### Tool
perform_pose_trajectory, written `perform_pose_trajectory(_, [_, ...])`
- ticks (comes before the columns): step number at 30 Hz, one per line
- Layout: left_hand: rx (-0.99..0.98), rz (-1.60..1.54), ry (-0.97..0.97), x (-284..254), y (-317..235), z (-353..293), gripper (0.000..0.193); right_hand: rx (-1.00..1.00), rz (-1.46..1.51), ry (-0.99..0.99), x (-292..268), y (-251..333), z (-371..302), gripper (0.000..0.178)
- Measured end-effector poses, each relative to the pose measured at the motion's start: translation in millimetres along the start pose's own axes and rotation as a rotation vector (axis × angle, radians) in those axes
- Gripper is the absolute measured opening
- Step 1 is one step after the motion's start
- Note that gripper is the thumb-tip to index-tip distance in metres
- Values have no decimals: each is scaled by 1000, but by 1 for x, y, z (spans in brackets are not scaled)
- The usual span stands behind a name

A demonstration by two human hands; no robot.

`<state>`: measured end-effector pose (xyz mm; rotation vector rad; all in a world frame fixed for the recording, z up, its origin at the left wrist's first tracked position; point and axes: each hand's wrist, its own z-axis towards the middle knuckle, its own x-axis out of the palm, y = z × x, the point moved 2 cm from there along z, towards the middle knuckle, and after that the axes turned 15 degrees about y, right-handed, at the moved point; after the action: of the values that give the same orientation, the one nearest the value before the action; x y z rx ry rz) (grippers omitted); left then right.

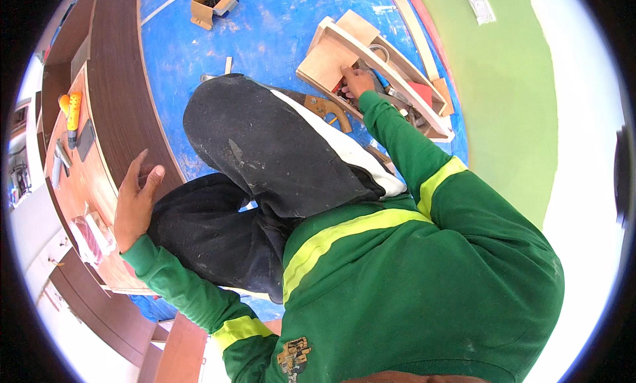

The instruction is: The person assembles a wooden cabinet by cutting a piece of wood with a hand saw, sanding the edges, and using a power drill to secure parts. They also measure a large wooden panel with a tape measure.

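Note:
My right hand [358,82] reaches into a long open wooden toolbox [431,128] on the blue floor, its fingers bent beside a thin plywood piece [327,63] lying across the box. Fingertips and thumb are partly hidden among the tools, so what they grip cannot be made out. Inside are blue-handled and metal tools and a red item [420,93]. A handsaw [326,109] with a wooden handle lies between the box and my raised knee. My left hand [137,201] hangs open above my other leg, fingers apart, holding nothing, near a wooden panel [94,178].
An open cardboard box [203,13] with small dark pieces stands at the far side. On the panel lie a yellow tool [73,120], a dark flat object [86,141] and a plastic packet [89,237]. Dark brown boards [118,72] border the left; a green wall [503,105] rises right.

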<state>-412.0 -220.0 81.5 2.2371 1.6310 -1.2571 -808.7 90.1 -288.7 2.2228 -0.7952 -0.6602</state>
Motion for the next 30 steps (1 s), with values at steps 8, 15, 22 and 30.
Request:
perform_pose_trajectory(8, [-57,-90,32,6,15,-3,76,127,12,119,0,7,7,45])
perform_pose_trajectory(15, [-80,-99,7,9,21,-12,74,145,86,140,12,15,2,33])
perform_pose_trajectory(22, [-78,-86,12,9,22,-12,71,165,231,183,11,-3,18,31])
perform_pose_trajectory(30, [-90,-75,20,8,35,-13,71,152,294,184,18,8,2,27])
